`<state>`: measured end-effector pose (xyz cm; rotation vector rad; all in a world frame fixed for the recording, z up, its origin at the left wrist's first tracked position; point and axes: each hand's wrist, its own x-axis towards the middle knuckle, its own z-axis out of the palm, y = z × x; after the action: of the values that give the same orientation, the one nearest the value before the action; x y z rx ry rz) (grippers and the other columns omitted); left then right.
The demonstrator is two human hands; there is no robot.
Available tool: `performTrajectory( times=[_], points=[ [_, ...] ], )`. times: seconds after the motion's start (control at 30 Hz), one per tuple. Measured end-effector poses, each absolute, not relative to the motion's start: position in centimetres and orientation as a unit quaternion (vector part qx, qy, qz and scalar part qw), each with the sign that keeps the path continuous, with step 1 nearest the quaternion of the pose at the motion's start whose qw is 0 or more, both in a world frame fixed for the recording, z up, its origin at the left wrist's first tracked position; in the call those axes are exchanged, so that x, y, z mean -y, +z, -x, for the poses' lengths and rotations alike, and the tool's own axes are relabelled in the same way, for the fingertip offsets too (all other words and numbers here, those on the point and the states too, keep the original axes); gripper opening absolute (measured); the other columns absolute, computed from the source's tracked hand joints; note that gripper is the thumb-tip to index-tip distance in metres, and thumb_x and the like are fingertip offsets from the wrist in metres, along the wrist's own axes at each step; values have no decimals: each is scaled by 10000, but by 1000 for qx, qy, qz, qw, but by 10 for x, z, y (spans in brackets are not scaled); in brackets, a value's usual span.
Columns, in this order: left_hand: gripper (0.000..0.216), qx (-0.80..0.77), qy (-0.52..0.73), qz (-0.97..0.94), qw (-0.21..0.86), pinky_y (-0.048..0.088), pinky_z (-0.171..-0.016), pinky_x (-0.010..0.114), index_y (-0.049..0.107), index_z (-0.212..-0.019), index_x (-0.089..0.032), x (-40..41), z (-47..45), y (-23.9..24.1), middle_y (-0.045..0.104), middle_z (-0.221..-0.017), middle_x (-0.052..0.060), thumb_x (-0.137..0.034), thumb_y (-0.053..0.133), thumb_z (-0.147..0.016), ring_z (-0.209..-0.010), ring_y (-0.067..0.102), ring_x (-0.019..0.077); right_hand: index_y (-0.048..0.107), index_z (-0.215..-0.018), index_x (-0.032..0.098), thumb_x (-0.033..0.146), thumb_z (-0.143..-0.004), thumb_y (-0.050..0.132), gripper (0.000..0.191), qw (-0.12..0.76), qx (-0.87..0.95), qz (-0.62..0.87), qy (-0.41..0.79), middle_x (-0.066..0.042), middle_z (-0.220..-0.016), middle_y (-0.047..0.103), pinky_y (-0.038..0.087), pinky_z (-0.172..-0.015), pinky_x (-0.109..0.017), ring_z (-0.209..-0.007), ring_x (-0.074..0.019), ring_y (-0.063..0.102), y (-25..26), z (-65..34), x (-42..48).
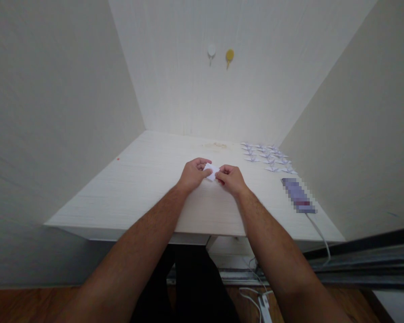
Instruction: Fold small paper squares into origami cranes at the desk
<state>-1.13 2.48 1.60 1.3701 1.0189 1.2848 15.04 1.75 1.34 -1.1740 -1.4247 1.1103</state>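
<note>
A small folded piece of white paper [211, 172] is held between my two hands, above the middle of the white desk [128, 193]. My left hand [194, 174] pinches its left side, thumb on top and fingers behind. At its right edge my right hand [230, 177] grips the paper between thumb and fingertips. The finer folds are too small to make out. Several folded paper cranes [267, 157] stand in rows at the desk's back right.
A phone [298, 195], its screen blurred, lies on the right of the desk with a white cable [319, 231] running off the edge. A white hook [211, 51] and a yellow hook [229, 55] are on the back wall. Below sits a power strip [264, 307].
</note>
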Motion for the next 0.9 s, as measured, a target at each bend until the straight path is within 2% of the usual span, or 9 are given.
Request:
performTrajectory(
  times=[0.17,0.37,0.47,0.67,0.9],
  points=[
    [393,-412,512,-572,491,397,-531,207,653,-959,-124,-23,12,18,617,-642,-26,-211,760,-591,-541,540,81,611,-655,161,325,-630,668,175,477,594,498,415,42,-503,534,308,-456,-224,-448,-81,416,16,-150,-15],
    [398,-408,498,-572,509,437,-572,231,644,-947,-122,-23,10,19,656,-675,1,-217,767,-581,-582,586,105,624,-665,157,359,-655,662,206,480,623,489,378,34,-551,539,302,-480,-227,-497,-87,416,10,-150,-19],
    [355,-413,501,-565,509,456,-590,241,647,-875,-125,-24,10,17,676,-700,17,-225,781,-562,-597,600,114,621,-659,159,351,-660,654,194,485,632,491,352,38,-549,525,303,-492,-228,-510,-90,412,10,-150,-19],
    [233,-434,464,-583,507,409,-517,224,646,-699,-139,-25,11,14,636,-622,7,-323,759,-613,-528,531,96,606,-646,168,357,-679,648,197,472,646,510,316,34,-544,520,285,-482,-231,-509,-94,408,12,-149,-16],
    [203,-439,512,-522,523,421,-568,247,668,-658,-143,-28,10,11,627,-599,3,-280,768,-546,-541,533,105,618,-668,172,360,-714,625,194,459,673,496,301,25,-564,543,298,-490,-231,-523,-100,431,8,-147,-15]
  ],
)
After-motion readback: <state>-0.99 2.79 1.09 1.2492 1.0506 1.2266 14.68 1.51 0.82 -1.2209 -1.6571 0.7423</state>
